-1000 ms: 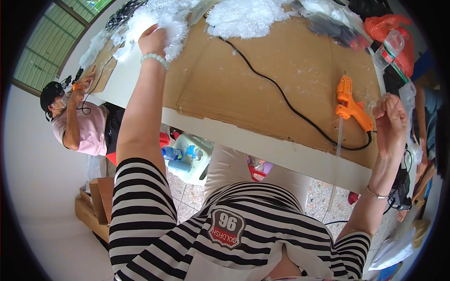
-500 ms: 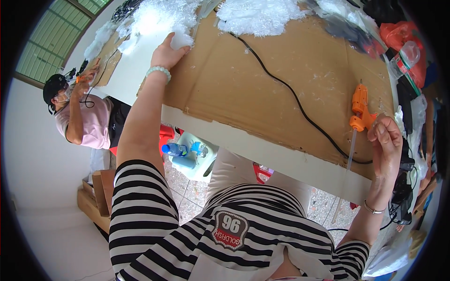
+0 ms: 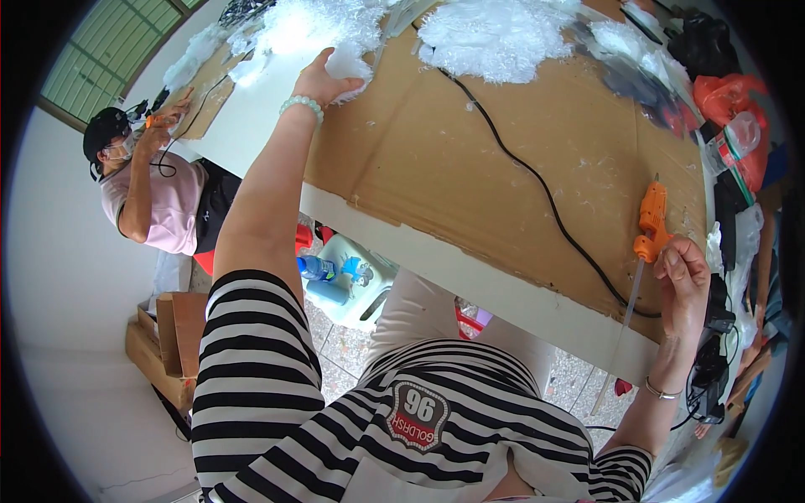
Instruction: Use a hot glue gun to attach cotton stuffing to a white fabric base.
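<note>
At the far left of the table, my left hand (image 3: 323, 82) reaches onto a bright white fluffy pile (image 3: 314, 29). Its thumb and forefinger are spread apart against the pile's near edge, and the other fingers are partly hidden. At the right, my right hand (image 3: 683, 272) is raised with its fingertips pinched together; what they hold, if anything, is too small to make out. Right beside these fingers is an orange hot glue gun (image 3: 652, 214), its metal tip pointing away from me. A long translucent glue stick (image 3: 635, 293) sticks out of its rear toward the table's front edge.
Brown cardboard (image 3: 503, 197) covers the table, with a black cable (image 3: 545, 189) across it. Another white fluffy pile (image 3: 495, 38) lies at the far middle. Red plastic bags (image 3: 731, 105) crowd the right. A co-worker (image 3: 159, 197) sits at the left; a stool (image 3: 360, 289) with a bottle stands below.
The whole view has shifted slightly, with the table now lower and further right in the picture. Both hands keep nearly the same places on the table.
</note>
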